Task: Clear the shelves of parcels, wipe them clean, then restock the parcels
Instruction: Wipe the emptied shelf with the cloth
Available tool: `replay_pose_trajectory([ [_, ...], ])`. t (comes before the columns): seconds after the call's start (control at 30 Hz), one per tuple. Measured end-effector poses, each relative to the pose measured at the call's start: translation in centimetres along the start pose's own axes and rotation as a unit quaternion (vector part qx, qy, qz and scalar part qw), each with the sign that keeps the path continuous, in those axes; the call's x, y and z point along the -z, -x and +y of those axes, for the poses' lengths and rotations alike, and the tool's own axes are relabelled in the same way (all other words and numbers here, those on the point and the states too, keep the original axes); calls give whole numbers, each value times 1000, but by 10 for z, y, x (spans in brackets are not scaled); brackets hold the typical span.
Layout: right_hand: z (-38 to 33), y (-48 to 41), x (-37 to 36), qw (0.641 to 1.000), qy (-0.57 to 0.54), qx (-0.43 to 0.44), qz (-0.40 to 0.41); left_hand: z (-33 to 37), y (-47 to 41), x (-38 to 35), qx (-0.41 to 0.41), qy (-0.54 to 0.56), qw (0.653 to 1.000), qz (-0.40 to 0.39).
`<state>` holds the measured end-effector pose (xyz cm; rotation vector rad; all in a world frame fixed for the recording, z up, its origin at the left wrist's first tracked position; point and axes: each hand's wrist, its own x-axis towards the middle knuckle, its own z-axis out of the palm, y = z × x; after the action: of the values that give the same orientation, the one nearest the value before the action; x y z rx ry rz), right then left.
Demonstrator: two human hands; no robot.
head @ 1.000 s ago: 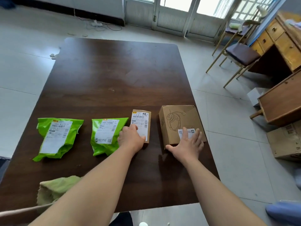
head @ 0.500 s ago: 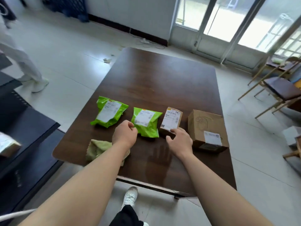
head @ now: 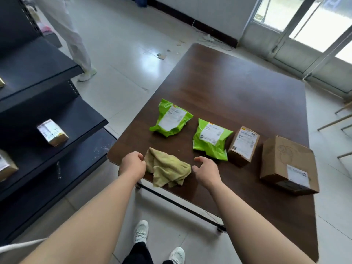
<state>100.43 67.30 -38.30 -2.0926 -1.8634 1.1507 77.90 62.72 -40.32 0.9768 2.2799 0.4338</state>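
On the dark wooden table (head: 238,88) lie two green mailer bags (head: 172,121) (head: 211,139), a small brown box (head: 243,143) and a larger carton (head: 287,164), all in a row. A crumpled yellow-green cloth (head: 167,168) sits near the table's front left corner. My left hand (head: 132,165) has its fingers curled round the cloth's left edge. My right hand (head: 204,168) hovers just right of the cloth, fingers relaxed and holding nothing. The dark shelves (head: 80,122) at the left hold two brown parcels (head: 52,135) (head: 6,165).
A person in white (head: 76,35) stands on the tiled floor beyond the shelves. Glass doors (head: 304,35) are at the back right, and chair legs (head: 339,121) reach in at the right edge. My shoes (head: 141,231) are below the table's front edge.
My view swung left, bringing the shelves in. My hands left the small box and carton and came back toward me; the left now holds the cloth's edge, the right is beside it.
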Motion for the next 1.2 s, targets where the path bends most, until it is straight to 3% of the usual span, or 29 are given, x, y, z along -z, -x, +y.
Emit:
replay_pose_trajectory([
  [0.2, -6, -19, -39, 996, -30, -78, -21, -14, -34, -13, 3, -6, 999, -50],
  [0.63, -16, -35, -62, 987, -78, -140, 27, -11, -65, -21, -40, -30, 993, -107],
  [0.93, -54, -33, -25, 980, -180, -50, 73, 8, -64, 41, -80, 14, 997, -19],
  [1.2, -111, -30, 7, 978, -195, 66, 32, -2, -38, 106, -38, 67, 995, 64],
])
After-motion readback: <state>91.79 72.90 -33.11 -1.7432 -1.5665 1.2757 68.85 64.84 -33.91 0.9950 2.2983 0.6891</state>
